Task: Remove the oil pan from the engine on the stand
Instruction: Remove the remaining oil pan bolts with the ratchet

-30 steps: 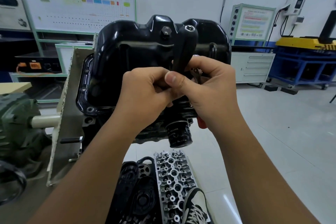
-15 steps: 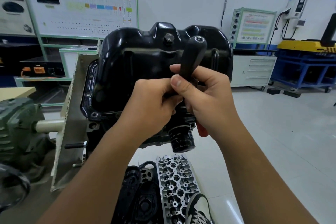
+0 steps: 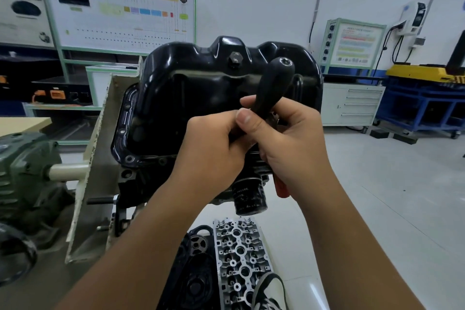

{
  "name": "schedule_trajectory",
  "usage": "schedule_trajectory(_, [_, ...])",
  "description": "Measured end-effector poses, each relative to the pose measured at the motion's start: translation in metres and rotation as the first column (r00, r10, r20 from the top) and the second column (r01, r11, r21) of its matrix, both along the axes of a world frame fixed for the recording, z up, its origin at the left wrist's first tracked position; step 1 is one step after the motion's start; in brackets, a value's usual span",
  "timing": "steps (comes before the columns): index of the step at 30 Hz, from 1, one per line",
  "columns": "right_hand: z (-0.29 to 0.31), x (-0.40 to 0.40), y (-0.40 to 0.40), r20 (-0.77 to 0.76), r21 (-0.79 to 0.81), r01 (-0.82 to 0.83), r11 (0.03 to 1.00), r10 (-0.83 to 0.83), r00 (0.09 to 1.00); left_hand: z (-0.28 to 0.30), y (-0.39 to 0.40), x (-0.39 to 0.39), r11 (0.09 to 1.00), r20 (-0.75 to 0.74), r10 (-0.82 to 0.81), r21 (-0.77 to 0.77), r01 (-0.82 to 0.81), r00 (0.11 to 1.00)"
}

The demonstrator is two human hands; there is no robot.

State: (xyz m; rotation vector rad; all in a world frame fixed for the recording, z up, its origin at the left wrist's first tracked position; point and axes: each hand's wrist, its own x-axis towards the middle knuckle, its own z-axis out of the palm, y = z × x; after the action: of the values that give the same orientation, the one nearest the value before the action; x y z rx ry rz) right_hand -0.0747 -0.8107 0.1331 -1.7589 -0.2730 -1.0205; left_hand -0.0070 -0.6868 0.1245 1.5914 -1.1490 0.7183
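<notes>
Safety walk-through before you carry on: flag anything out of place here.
A bare cylinder head and a black cover lie on the floor beside the person's shoe, a tripping hazard.

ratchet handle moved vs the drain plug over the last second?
Yes. The black ratchet handle has swung clockwise: its butt end has shifted right, away from the drain plug on the oil pan, and leans further right. Both hands hold its lower part.

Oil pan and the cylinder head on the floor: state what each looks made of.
Glossy black oil pan: probably painted pressed steel, given its sheen and rounded stamped contours. Silver cylinder head: likely bare cast aluminium, with a matt grey surface and machined bores.
</notes>
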Motion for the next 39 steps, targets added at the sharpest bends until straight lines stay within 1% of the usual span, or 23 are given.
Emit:
schedule_trajectory(2, [0.0000,-0.0003,0.0016,0.051,0.003,0.049,0.999,-0.049,0.997,-0.0014,-0.0031,-0.0013,0.999,-0.011,0.020,-0.031,-0.021,1.000])
schedule_trajectory(4, [-0.0001,-0.0005,0.0028,0.083,0.016,0.070,0.997,-0.071,0.994,-0.0020,-0.0026,0.0008,0.999,-0.013,0.001,-0.045,-0.001,1.000])
schedule_trajectory(7, [-0.0011,-0.0002,0.0015,0.036,0.049,0.042,0.998,-0.044,0.998,0.0002,0.0009,0.0018,0.994,0.011,-0.110,0.021,0.109,0.994])
schedule_trajectory(8, [-0.0015,-0.0002,0.0010,0.007,0.052,0.022,0.998,-0.023,1.000,0.0009,0.0015,0.0016,0.992,0.012,-0.122,0.046,0.121,0.992])
schedule_trajectory(9, [-0.0019,-0.0002,0.0009,-0.014,0.043,0.012,0.999,-0.012,1.000,0.0009,0.0014,0.0012,0.994,0.019,-0.103,0.048,0.102,0.994])
schedule_trajectory(11, [-0.0020,-0.0006,0.0018,-0.022,0.020,0.027,0.999,-0.027,0.999,0.0002,-0.0002,0.0007,1.000,0.031,0.006,-0.004,-0.006,1.000])
schedule_trajectory(12, [-0.0017,-0.0014,0.0027,-0.006,0.011,0.044,0.999,-0.044,0.999,-0.0008,-0.0007,0.0016,0.998,0.018,0.059,-0.025,-0.059,0.998])
schedule_trajectory(14, [-0.0019,-0.0031,0.0038,0.032,-0.002,0.061,0.998,-0.060,0.998,-0.0013,-0.0008,0.0019,0.995,-0.023,0.088,-0.051,-0.089,0.996])
schedule_trajectory(18, [-0.0026,-0.0041,0.0011,0.022,0.007,0.074,0.997,-0.074,0.997,0.0010,0.0010,0.0000,0.996,0.053,-0.091,0.027,0.089,0.994])
schedule_trajectory(20, [-0.0028,-0.0041,0.0006,0.005,0.024,0.043,0.999,-0.043,0.999,-0.0022,-0.0010,0.0028,0.996,0.044,-0.078,0.033,0.077,0.996])
schedule_trajectory(22, [-0.0022,-0.0050,0.0016,0.011,0.017,0.025,1.000,-0.026,1.000,-0.0045,-0.0035,0.0013,0.999,-0.007,-0.033,-0.021,0.033,0.999])
schedule_trajectory(24, [-0.0021,-0.0055,0.0013,0.041,-0.009,0.044,0.999,-0.044,0.998,-0.0044,-0.0041,0.0000,0.997,-0.063,0.015,-0.073,-0.019,0.998])
schedule_trajectory(25, [-0.0022,-0.0057,0.0011,0.050,-0.028,0.057,0.998,-0.056,0.997,-0.0044,-0.0037,-0.0001,0.996,-0.078,0.012,-0.082,-0.018,0.997])
schedule_trajectory(26, [-0.0024,-0.0059,0.0008,0.056,-0.044,0.066,0.997,-0.064,0.996,-0.0033,-0.0028,0.0007,0.998,-0.070,-0.001,-0.070,-0.004,0.998])
schedule_trajectory(28, [-0.0025,-0.0059,0.0006,0.064,-0.055,0.064,0.996,-0.060,0.996,-0.0006,-0.0003,0.0003,0.999,-0.036,-0.038,0.003,0.039,0.999])
schedule_trajectory(30, [-0.0020,-0.0060,0.0003,0.058,-0.055,0.025,0.998,-0.022,0.998,-0.0011,0.0007,0.0031,0.995,-0.030,-0.071,0.062,0.073,0.997])
schedule_trajectory(32, [-0.0023,-0.0063,0.0004,0.053,-0.044,-0.004,0.999,0.006,0.999,-0.0014,0.0000,0.0027,0.999,-0.034,-0.037,0.032,0.038,0.999])
schedule_trajectory(34, [-0.0038,-0.0053,0.0015,0.089,-0.026,0.034,0.999,-0.032,0.995,-0.0014,-0.0009,0.0012,0.999,-0.061,0.018,-0.028,-0.019,0.998])
schedule_trajectory(36, [-0.0052,-0.0036,0.0028,0.118,-0.003,0.078,0.997,-0.077,0.990,-0.0013,-0.0011,0.0004,0.998,-0.070,0.043,-0.045,-0.047,0.997])
schedule_trajectory(39, [-0.0055,0.0000,0.0040,0.095,0.008,0.064,0.998,-0.065,0.993,0.0002,0.0015,0.0006,0.999,-0.073,-0.044,0.018,0.045,0.996])
